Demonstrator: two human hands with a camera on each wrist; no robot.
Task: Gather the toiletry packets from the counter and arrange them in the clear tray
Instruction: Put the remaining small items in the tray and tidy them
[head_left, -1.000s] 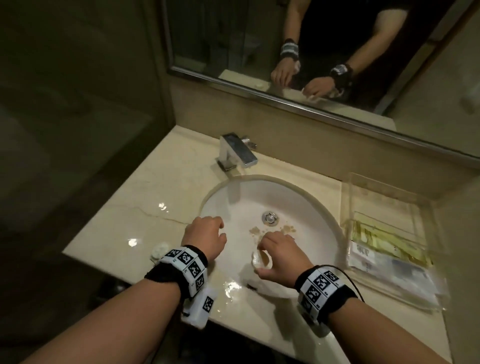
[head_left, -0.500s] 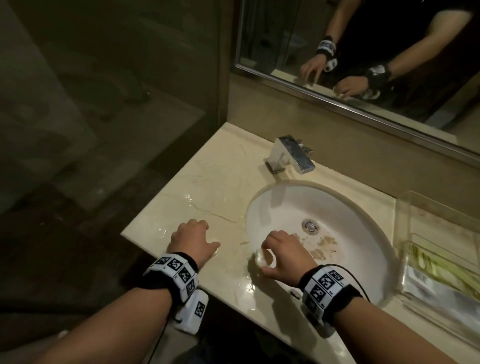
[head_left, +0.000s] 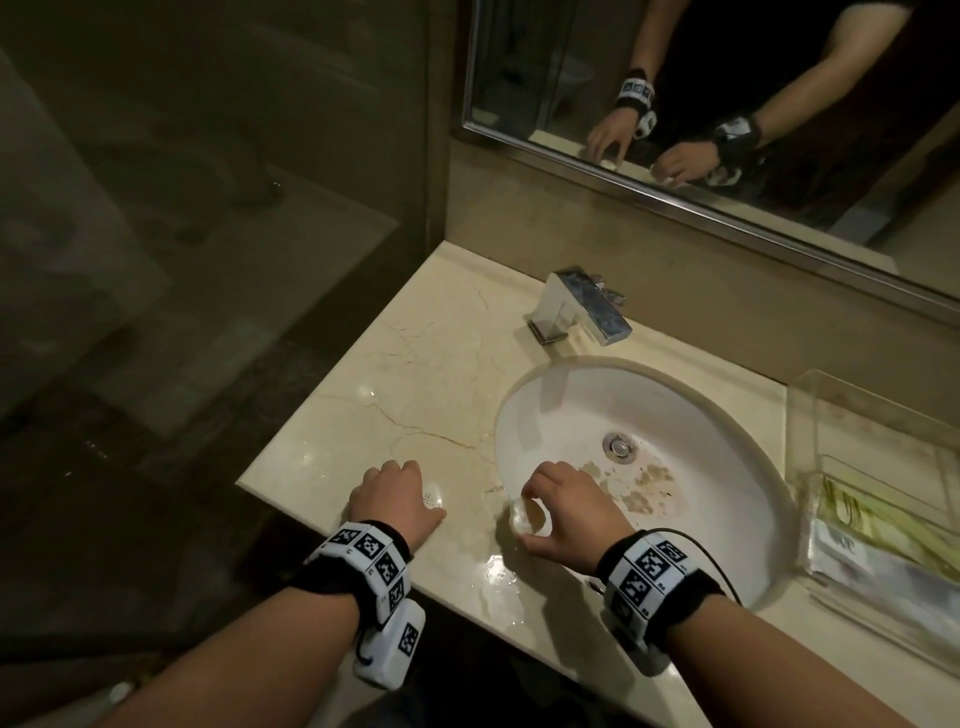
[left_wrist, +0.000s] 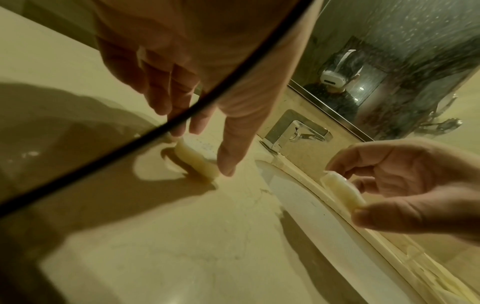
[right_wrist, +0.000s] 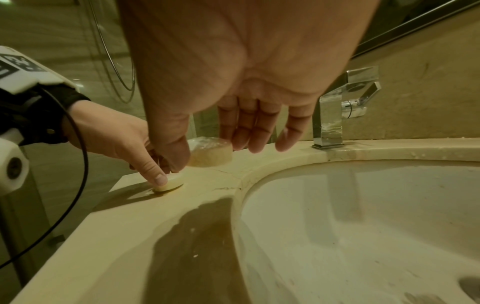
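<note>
Two small round pale packets are in play. One lies on the marble counter (head_left: 415, 374) by the front edge. My left hand (head_left: 415, 496) pinches this round packet (left_wrist: 194, 162) between thumb and fingertips, and it still touches the counter (right_wrist: 168, 183). My right hand (head_left: 530, 512) hovers over the basin's left rim. It holds the second round packet (head_left: 527, 519) off the surface (right_wrist: 211, 152) between thumb and fingers (left_wrist: 342, 191). The clear tray (head_left: 800, 415) stands at the far right with flat packets (head_left: 872, 525) lying in it.
A white oval sink (head_left: 701, 415) with brown stains near the drain fills the counter's middle. A chrome tap (head_left: 582, 306) stands behind it, below a wall mirror (head_left: 727, 130). The counter ends at the left against a glass shower screen (head_left: 260, 208). Water shines on the front edge.
My left hand has moved left from the basin rim onto the counter and closed on the round packet there. The right hand has kept hold of its packet. The head view has swung left.
</note>
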